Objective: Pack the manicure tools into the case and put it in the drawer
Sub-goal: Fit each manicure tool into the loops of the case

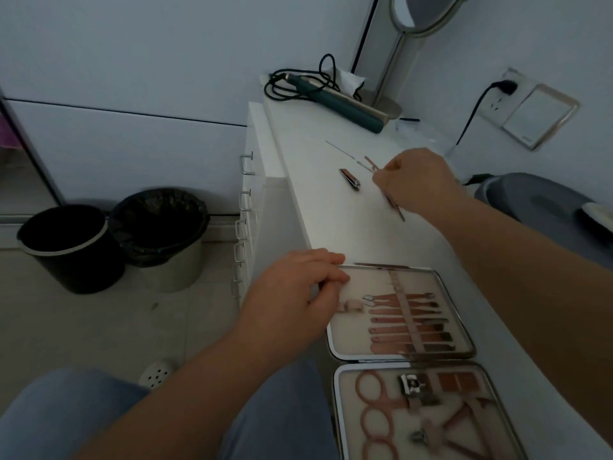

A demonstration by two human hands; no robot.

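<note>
The manicure case (461,327) lies open on the white cabinet top (331,214), its upper half holding several rose-gold tools under a strap, its lower half holding scissors and clippers. My left hand (292,293) rests on the case's upper left corner, fingers curled on the rim. Farther back, my right hand (418,180) pinches a thin metal tool (396,207) that sticks out below the fingers. A nail clipper (350,179) lies loose just left of that hand, with thin tools (368,162) beside it. One slim tool (381,266) lies along the case's far edge.
A teal hair iron (341,104) with its cord and a standing mirror (414,14) sit at the cabinet's far end. Drawer handles (243,207) run down the cabinet's left face. Two black bins (116,240) stand on the floor to the left.
</note>
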